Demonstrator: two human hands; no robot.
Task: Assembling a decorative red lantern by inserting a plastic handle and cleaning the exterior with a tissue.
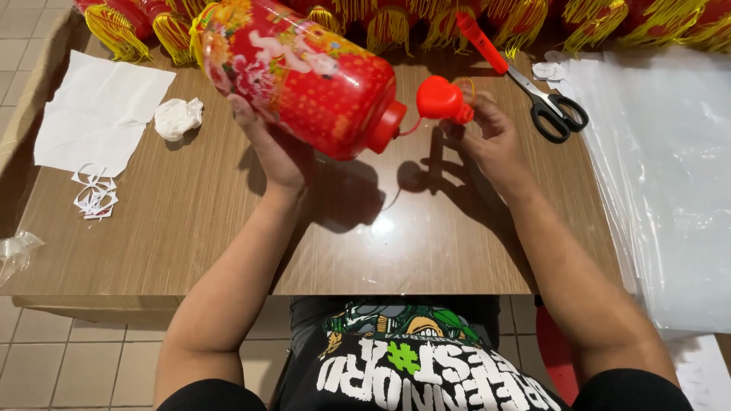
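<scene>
My left hand (270, 148) holds up a shiny red lantern (297, 72) with a floral print, tilted on its side above the wooden table (190, 228). Its red end cap points to the right. A thin cord runs from that cap to a small red heart-shaped piece (440, 99). My right hand (487, 137) pinches that heart piece by its stem, just right of the lantern. A yellow fringe shows at the lantern's far end.
Scissors (552, 103) with a red blade cover and black handles lie at the back right. Clear plastic sheets (662, 175) cover the right side. White paper (99, 110), a crumpled wad (177, 118) and paper cuttings (95, 198) lie left. More red lanterns with yellow tassels (396, 23) line the back.
</scene>
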